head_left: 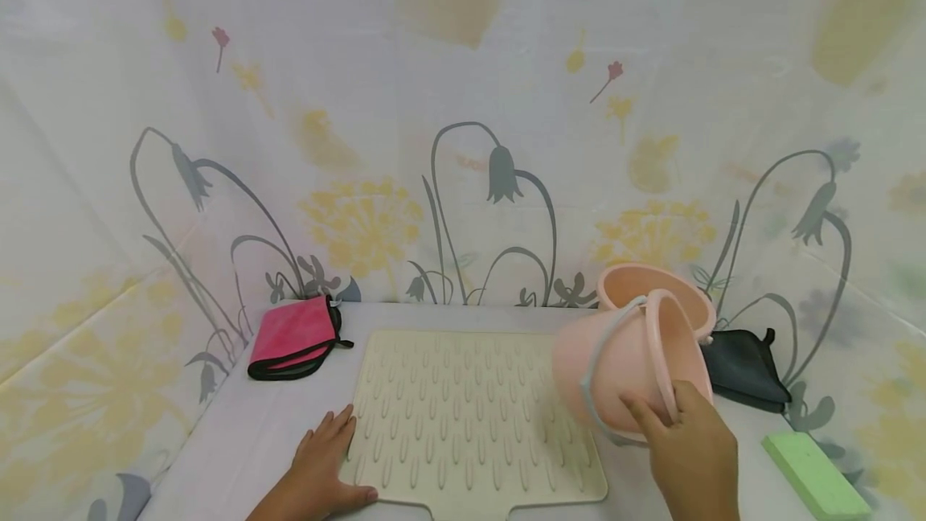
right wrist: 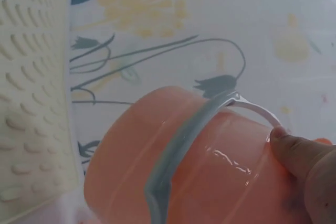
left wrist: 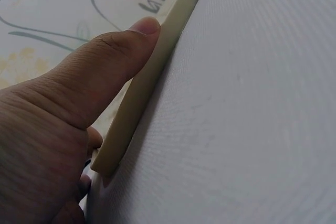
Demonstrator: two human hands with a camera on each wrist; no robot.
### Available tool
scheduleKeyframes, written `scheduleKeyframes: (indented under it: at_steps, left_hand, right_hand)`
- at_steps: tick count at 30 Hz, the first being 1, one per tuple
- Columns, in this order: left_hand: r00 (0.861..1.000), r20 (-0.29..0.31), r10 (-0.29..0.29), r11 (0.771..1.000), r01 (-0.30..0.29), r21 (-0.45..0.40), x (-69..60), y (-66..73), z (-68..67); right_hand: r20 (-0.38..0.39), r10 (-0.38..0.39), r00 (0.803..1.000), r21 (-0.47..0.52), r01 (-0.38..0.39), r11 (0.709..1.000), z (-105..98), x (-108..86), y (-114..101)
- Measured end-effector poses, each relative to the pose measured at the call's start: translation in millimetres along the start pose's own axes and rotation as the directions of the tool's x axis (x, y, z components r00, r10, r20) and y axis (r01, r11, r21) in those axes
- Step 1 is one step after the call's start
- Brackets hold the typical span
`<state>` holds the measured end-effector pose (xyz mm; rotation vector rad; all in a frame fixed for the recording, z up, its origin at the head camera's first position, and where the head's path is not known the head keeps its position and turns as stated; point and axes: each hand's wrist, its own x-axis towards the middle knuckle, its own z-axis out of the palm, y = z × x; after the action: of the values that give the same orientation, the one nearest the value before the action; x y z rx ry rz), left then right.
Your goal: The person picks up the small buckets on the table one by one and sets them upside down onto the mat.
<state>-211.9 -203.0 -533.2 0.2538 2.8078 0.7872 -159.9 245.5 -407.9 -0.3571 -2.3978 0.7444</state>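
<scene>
A: What do we see, starting from the left?

B: We see a folded pink cloth (head_left: 292,336) with black edging, lying on the white table (head_left: 217,445). Nearer us, the left hand (head_left: 314,461) rests at a corner of the cream board (head_left: 441,424); its fingers lie relaxed along the left edge, the thumb apart from them on the near edge.

A: And the board itself?

B: We find it flat on the table, covered in raised ridges.

A: Where is the bucket (head_left: 629,360)?

B: Over the board's right side, tipped so its mouth faces right, with its grey handle (right wrist: 178,145) across its wall. We cannot tell whether it touches the board. Behind it stands a second bucket (head_left: 651,284), also peach.

A: The right hand (head_left: 694,457)?

B: We see it clamped on the front bucket's rim. Farther right lie a black pouch (head_left: 745,368) and, nearer us, a green block (head_left: 817,477).
</scene>
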Motion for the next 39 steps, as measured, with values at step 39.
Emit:
scheduleKeyframes:
  at_steps: [39]
  left_hand:
    - [1.000, 0.005, -0.030, 0.999, 0.030, 0.012, 0.2, 2.0, 0.5]
  right_hand:
    - [-0.005, -0.033, 0.999, 0.438, 0.032, 0.898, 70.5, -14.0, -34.7]
